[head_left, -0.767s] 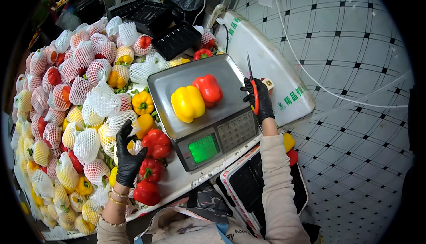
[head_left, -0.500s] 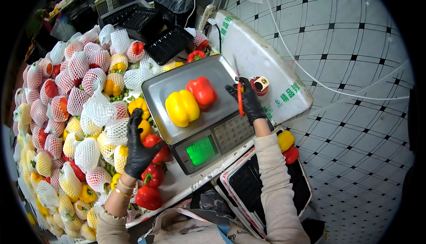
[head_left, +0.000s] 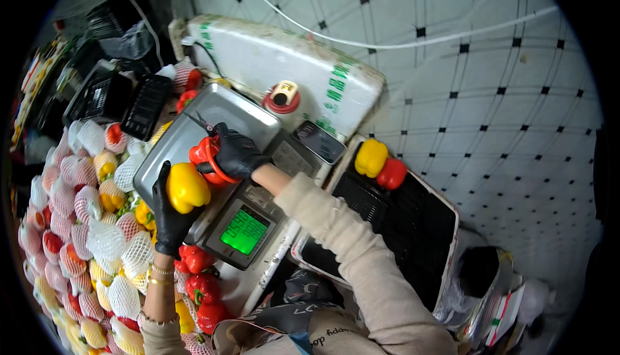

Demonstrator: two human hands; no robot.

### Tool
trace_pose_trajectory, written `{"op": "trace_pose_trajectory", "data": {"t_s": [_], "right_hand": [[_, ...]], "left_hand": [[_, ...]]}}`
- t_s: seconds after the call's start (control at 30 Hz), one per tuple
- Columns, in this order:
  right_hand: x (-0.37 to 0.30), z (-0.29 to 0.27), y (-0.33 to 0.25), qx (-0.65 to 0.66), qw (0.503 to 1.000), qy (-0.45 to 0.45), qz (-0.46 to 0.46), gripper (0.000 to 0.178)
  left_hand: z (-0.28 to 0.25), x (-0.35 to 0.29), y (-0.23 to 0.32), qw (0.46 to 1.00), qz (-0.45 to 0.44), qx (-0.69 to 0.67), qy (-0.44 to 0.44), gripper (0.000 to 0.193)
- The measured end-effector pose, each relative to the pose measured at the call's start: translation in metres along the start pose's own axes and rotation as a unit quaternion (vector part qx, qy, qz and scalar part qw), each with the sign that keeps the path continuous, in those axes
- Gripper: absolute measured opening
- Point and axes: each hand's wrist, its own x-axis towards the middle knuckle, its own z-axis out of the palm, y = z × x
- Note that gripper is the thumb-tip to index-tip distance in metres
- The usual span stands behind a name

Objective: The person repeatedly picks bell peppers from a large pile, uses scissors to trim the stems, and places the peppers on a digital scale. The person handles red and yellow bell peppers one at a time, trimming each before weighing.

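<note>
A metal-trayed weighing scale (head_left: pixel 227 104) with a lit green display lies before me. My left hand (head_left: pixel 170 216), black-gloved, is closed around the side of a yellow bell pepper (head_left: pixel 188 188) over the tray. My right hand (head_left: pixel 239 153), also gloved, holds red-handled scissors (head_left: pixel 221 173), their blades pointing away to the far left. The same hand is pressed against a red bell pepper (head_left: pixel 201 151) beside the yellow one; its fingers are partly hidden. Whether the peppers touch the tray cannot be seen.
Net-wrapped peppers (head_left: pixel 110 239) are heaped at left, with bare red peppers (head_left: pixel 204 288) near me. A phone (head_left: pixel 320 142) and a tape roll (head_left: pixel 281 98) lie right of the scale. Two peppers (head_left: pixel 381 164) rest on a black-trayed crate (head_left: pixel 413 226). A white cable (head_left: pixel 361 46) crosses the floor.
My view has turned rightward. Both hands have come in over the scale: the left has taken hold of the yellow pepper, and the right has brought the scissors to the red pepper.
</note>
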Motion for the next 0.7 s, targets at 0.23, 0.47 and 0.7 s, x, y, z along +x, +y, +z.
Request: {"op": "trace_pose_trajectory", "data": {"t_s": [0.23,0.47,0.7], "right_hand": [[-0.178,-0.103,0.083,0.370,0.910,0.177,0.063,0.075],[-0.293,-0.099,0.161,0.033,0.906,0.279,0.316,0.064],[-0.300,-0.085,0.181,-0.158,0.872,0.316,0.338,0.047]], "left_hand": [[0.078,0.016,0.107,0.955,0.156,-0.159,-0.197,0.093],[0.236,-0.012,0.157,0.883,0.233,-0.256,-0.317,0.080],[0.304,-0.033,0.141,0.859,0.283,-0.214,-0.368,0.084]]}}
